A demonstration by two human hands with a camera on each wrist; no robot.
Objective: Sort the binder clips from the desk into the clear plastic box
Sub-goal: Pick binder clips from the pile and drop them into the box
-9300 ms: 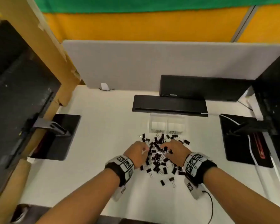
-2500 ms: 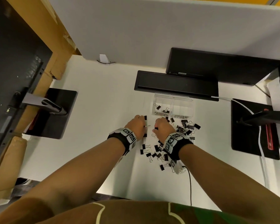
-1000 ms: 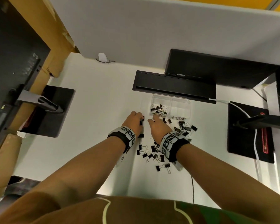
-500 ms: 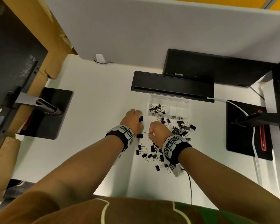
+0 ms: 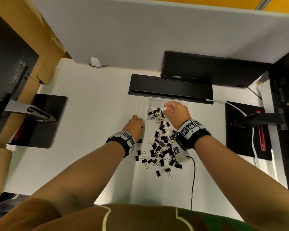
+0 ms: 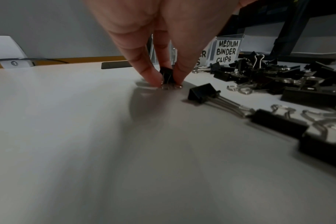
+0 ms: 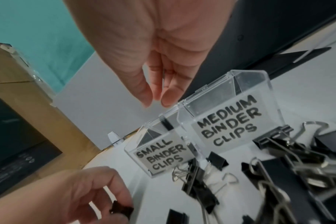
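Note:
The clear plastic box (image 5: 158, 100) stands mid-desk with two compartments, labelled "SMALL BINDER CLIPS" (image 7: 161, 156) and "MEDIUM BINDER CLIPS" (image 7: 228, 122). Several black clips (image 5: 155, 112) lie in its left compartment. My right hand (image 5: 165, 110) hovers over the box, its fingers (image 7: 146, 91) loosely spread with nothing between them. My left hand (image 5: 141, 125) is on the desk left of the box and pinches a small black clip (image 6: 166, 75) between thumb and fingers. Many binder clips (image 5: 160, 145) lie scattered on the white desk (image 5: 90, 130) between my wrists.
A flat black bar (image 5: 170, 88) lies right behind the box, with a black monitor (image 5: 207, 69) past it. Black stand bases sit at the left (image 5: 40, 120) and right (image 5: 245, 130). A black wire (image 5: 192, 180) trails from my right wrist. A grey partition (image 5: 140, 30) closes off the back.
My right hand has gone from the clip pile forward over the box, and its fingers have loosened. The left hand stays on the desk beside the box, pinching a clip.

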